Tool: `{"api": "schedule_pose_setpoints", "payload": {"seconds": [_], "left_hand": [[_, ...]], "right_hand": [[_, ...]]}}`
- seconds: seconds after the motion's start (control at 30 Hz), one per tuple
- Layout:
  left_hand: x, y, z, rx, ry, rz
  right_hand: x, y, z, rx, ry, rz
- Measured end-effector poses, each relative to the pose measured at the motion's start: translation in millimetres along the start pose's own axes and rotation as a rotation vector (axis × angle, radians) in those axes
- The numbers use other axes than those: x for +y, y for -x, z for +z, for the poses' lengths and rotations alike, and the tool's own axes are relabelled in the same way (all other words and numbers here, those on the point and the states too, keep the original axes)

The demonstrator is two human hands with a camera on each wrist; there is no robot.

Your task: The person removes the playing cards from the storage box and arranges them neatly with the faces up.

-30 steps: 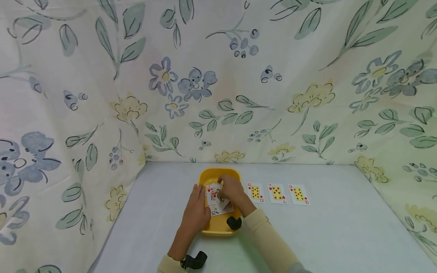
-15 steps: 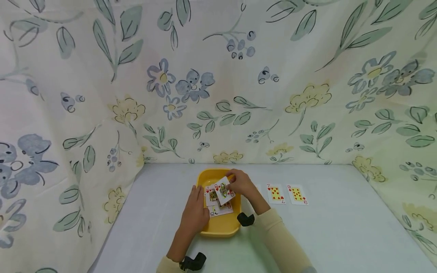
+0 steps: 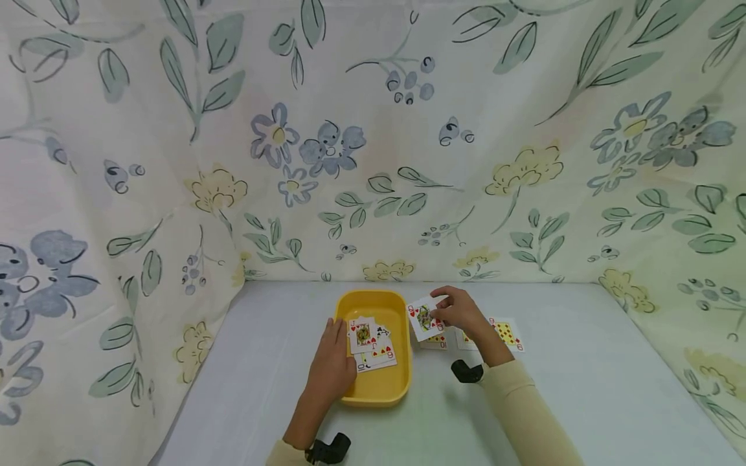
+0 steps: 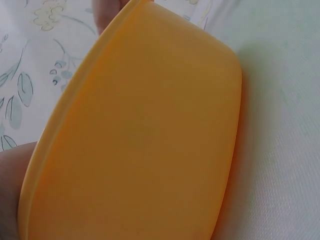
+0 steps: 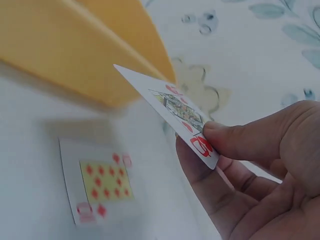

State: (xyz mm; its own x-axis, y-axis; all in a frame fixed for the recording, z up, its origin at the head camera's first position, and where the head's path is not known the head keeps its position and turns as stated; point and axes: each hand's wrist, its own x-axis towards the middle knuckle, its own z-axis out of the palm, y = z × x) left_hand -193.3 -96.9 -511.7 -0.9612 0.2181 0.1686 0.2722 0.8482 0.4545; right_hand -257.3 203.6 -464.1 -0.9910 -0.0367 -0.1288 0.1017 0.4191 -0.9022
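My right hand (image 3: 457, 310) pinches a queen of hearts playing card (image 3: 421, 316) between thumb and fingers, just right of the yellow tray (image 3: 405, 369). In the right wrist view the queen tilts above a ten of diamonds (image 5: 107, 180) that lies face up on the table. My left hand (image 3: 332, 362) rests along the tray's left rim, its fingers straight and its thumb at the inner side. Inside the tray, a jack of hearts (image 3: 362, 334) tops a loose pile of face-up cards. The left wrist view is mostly filled by the tray's outer wall (image 4: 140, 120).
Right of the ten, a seven of hearts (image 3: 463, 341) is mostly hidden by my right hand and wrist. Farther right lies another diamond card (image 3: 509, 333). A flowered cloth (image 3: 373, 142) hangs behind the white-covered table (image 3: 583, 388).
My right hand has lifted the queen of hearts from the pile in the tray and carried it right, over the rim, above the ten of diamonds. My left hand has stayed at the tray.
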Motion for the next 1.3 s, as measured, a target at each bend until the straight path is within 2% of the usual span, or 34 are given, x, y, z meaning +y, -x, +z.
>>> {"api": "schedule_pose_setpoints", "payload": {"seconds": [0.3, 0.63, 0.97, 1.17, 1.3], "left_hand": [[1.0, -0.3, -2.6, -0.007, 0.007, -0.001], [-2.2, -1.4, 1.0, -0.008, 0.001, 0.002], [-3.3, -1.7, 2.3, -0.012, -0.004, -0.01], [-1.4, -1.2, -1.2, 0.006, -0.008, -0.003], [-0.7, -0.3, -1.9, -0.001, 0.007, -0.002]], "right_hand": [[23, 13, -48.0, 0.071, 0.001, 0.073], [63, 20, -80.7, 0.123, 0.072, 0.152], [96, 25, -118.4, 0.187, 0.065, 0.219], [112, 33, -138.3, 0.199, 0.154, 0.285], [117, 39, -145.8, 0.228, 0.284, 0.326]]}}
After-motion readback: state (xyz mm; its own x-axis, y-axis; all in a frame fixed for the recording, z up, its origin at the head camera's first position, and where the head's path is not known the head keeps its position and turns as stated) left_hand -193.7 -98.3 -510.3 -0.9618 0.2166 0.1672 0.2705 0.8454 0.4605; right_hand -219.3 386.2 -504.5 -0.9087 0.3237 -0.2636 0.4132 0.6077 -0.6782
